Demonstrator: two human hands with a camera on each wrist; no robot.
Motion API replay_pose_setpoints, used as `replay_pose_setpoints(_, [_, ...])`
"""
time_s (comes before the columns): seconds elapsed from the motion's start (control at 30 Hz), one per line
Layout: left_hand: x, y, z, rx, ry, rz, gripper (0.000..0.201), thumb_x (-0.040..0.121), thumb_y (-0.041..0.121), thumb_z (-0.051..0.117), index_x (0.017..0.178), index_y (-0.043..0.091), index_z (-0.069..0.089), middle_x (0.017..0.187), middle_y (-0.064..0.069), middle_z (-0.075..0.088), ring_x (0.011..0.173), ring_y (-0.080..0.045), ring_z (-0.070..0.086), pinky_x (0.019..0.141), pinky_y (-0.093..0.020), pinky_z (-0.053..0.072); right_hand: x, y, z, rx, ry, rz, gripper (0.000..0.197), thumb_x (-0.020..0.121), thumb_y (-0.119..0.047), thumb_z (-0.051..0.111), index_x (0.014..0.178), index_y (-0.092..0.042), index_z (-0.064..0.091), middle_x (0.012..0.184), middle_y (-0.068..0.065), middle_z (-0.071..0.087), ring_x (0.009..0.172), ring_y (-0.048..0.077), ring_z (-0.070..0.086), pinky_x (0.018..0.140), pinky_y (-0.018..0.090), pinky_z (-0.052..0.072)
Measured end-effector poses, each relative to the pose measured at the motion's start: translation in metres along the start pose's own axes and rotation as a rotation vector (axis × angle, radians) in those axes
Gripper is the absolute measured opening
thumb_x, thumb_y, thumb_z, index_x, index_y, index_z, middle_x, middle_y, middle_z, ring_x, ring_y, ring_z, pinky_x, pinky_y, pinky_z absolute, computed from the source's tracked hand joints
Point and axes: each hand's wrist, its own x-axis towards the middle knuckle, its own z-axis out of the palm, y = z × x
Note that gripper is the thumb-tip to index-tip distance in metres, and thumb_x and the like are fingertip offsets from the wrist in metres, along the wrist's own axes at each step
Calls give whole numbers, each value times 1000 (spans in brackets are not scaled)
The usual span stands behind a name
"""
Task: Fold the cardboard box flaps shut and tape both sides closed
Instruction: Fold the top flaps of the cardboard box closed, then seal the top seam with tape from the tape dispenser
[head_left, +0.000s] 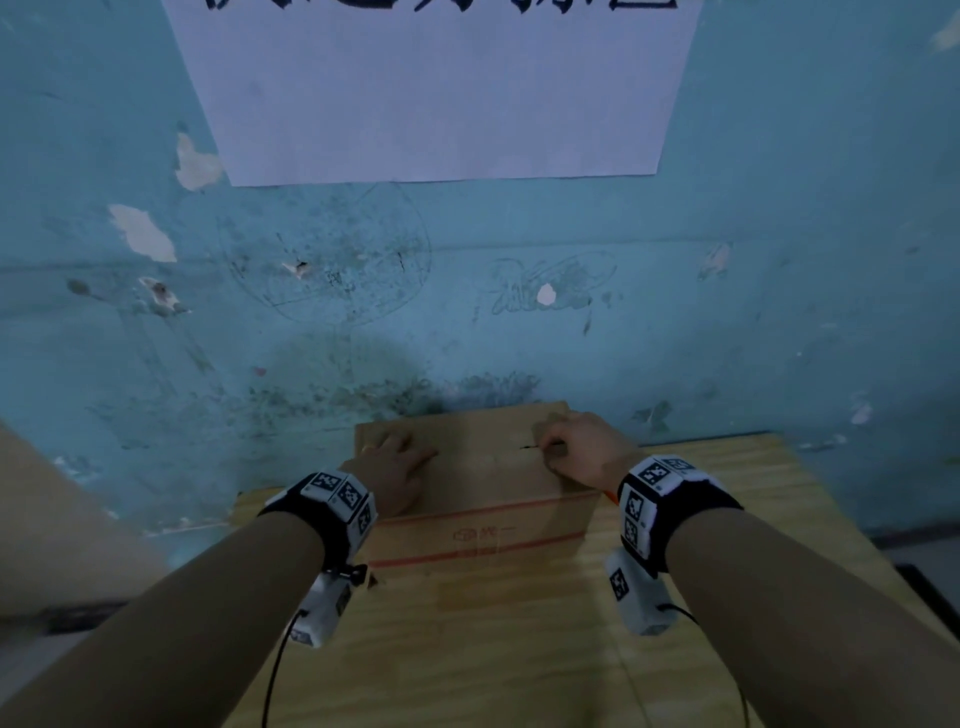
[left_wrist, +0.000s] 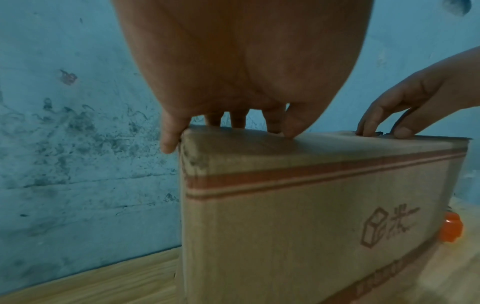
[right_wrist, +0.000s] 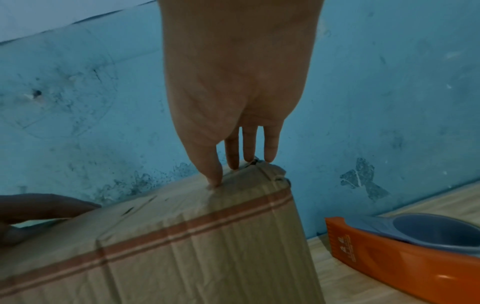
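Cardboard box (head_left: 483, 499) | left hand (head_left: 397, 470), right hand (head_left: 584, 452) | fingers (right_wrist: 214, 164) straight, pressing top

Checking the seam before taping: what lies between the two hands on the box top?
Head view: only bare cardboard box top between left hand and right hand.

Box (head_left: 483, 525): plain brown cardboard with two red-brown stripe bands running along its side, each band a wide stripe paired with a thin line. A red-brown box-shaped logo (left_wrist: 375, 230) with characters is printed between the bands.

Tape dispenser (right_wrist: 415, 253): orange body with a grey-blue inner part.

Surface (head_left: 519, 649): light wood with a visible grain pattern.

Wall (head_left: 779, 260): turquoise paint, chipped to pale patches, with dark scuffs and pencil scribbles.

Paper sheet (head_left: 441, 93): white with black characters.

Wristbands (head_left: 660, 499): black, carrying white tags with black square codes.
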Motion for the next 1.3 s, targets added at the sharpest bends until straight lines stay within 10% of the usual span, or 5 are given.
replay_pose_setpoints(0.27, [10,49,-3,162,-40,28,93,77,78,41,151,37,3,163,3,-7,151,-25,-2,112,-69,3,-1,11,1,26,-30,27,25,92,-18,51,114,-15,64,120,11,58,109,30,54,91,32,42])
replay_pose_setpoints(1.0, [65,185,2,210,-121,-9,104,76,72,51,149,38,-14,159,1,-25,149,-27,-16,109,-71,11,-3,108,1,382,192,9,20,88,-15,55,101,-10,69,108,10,67,102,25,61,87,30,44])
replay_pose_setpoints(1.2, [69,187,6,227,-94,-28,107,77,69,54,149,36,-18,158,-2,-27,148,-29,-18,111,-69,11,-5,167,22,329,-87,245,27,92,-35,46,74,-19,58,77,1,60,84,24,62,64,29,43])
replay_pose_setpoints(1.3, [71,187,7,210,-97,-37,110,75,68,57,149,35,-17,158,-2,-27,148,-29,-18,112,-69,11,-2,180,32,308,-213,254,47,99,-46,33,76,-16,60,78,5,61,83,25,61,71,30,42])
